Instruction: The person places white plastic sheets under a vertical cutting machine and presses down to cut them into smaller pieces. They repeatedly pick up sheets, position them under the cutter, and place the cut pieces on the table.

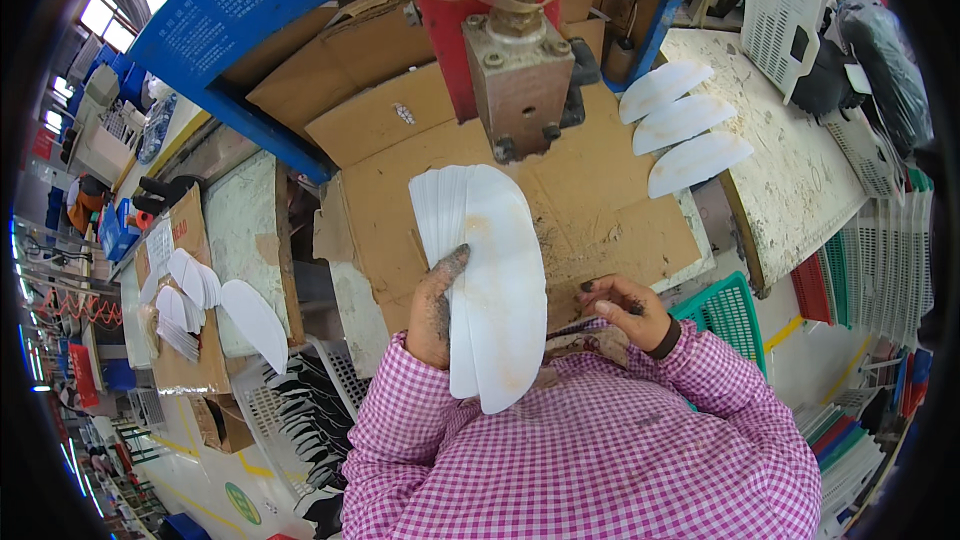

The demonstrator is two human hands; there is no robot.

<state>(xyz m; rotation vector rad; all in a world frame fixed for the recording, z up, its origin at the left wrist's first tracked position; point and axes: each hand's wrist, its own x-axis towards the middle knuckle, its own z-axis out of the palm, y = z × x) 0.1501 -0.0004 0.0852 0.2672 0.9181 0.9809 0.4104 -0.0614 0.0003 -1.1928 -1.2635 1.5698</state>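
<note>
In front of the press head (525, 90), the left grip (432, 312) clamps fanned white sheets (508, 285); slack thumb pressure could let them slip. The right grip (636, 312) is parted.

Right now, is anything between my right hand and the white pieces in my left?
Nothing visible: between your right hand and the fanned white pieces in your left hand, only the cardboard shows behind the gap.

Three rounded white pieces (687, 126) overhang the left edge of the scuffed right-hand table (800, 190), while the left-hand table (245, 210) carries cardboard (207, 365) with fanned white pieces (192, 282).
</note>
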